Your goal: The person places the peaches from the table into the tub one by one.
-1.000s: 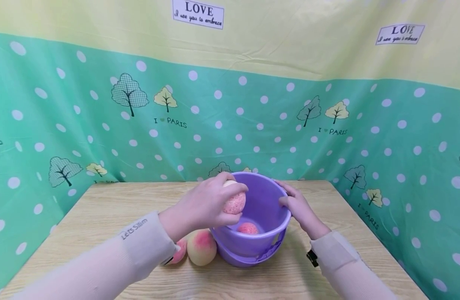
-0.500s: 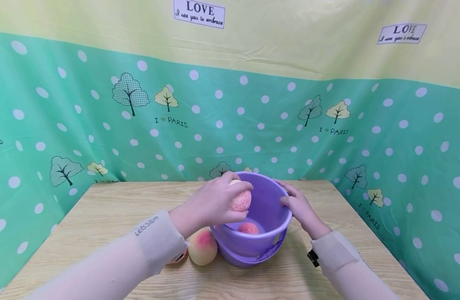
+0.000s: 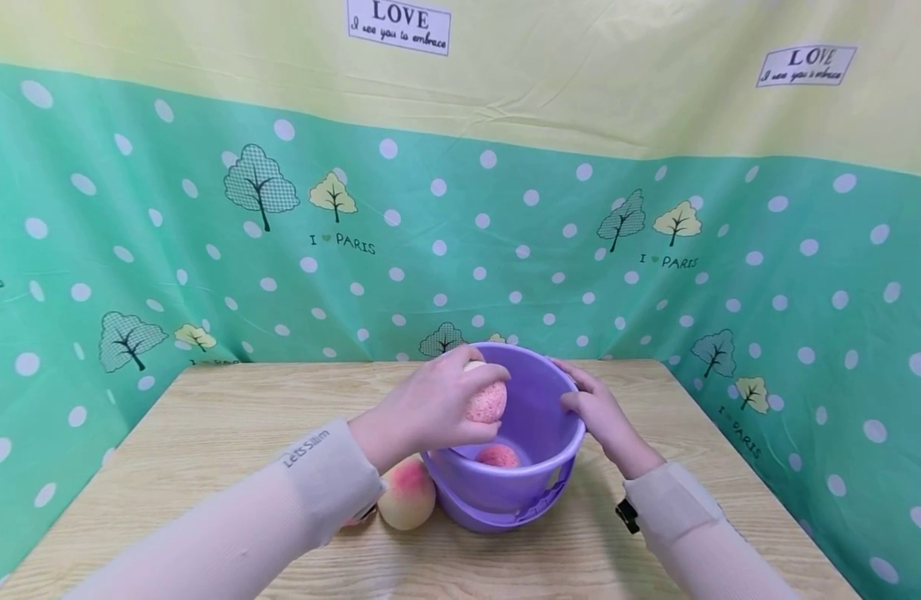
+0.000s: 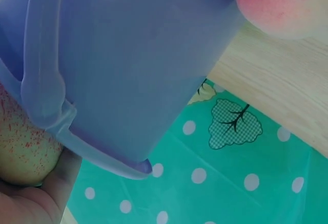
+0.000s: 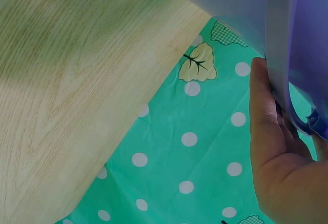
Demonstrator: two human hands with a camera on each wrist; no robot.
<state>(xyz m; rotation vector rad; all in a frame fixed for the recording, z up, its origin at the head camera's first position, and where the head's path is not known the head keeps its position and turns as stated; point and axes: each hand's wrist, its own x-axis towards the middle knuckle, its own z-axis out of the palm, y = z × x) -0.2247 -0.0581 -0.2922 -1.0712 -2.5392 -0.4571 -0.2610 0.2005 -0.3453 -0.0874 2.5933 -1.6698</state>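
My left hand (image 3: 437, 404) grips a pink-speckled peach (image 3: 488, 403) over the left rim of a purple bucket (image 3: 538, 392). In the left wrist view the same peach (image 4: 25, 147) shows cream with red specks, close beside the rim. My right hand (image 3: 603, 417) holds the bucket's right rim, thumb over the inside and fingers along the outside wall. Inside the bucket, at the bottom, lies another pink peach (image 3: 498, 456). A cream peach with a pink blush (image 3: 407, 496) sits on the table against the bucket's left side.
One more pinkish peach (image 3: 357, 518) is mostly hidden behind my left cuff. The bucket's handle (image 3: 546, 500) hangs down at its front. Wooden table (image 3: 235, 450) extends to both sides, and a green dotted cloth (image 3: 400, 242) hangs behind it and along the sides.
My left hand has moved a little to the right with the peach, further over the bucket. The peach by my left cuff has become more covered. My right hand and the bucket stay put.
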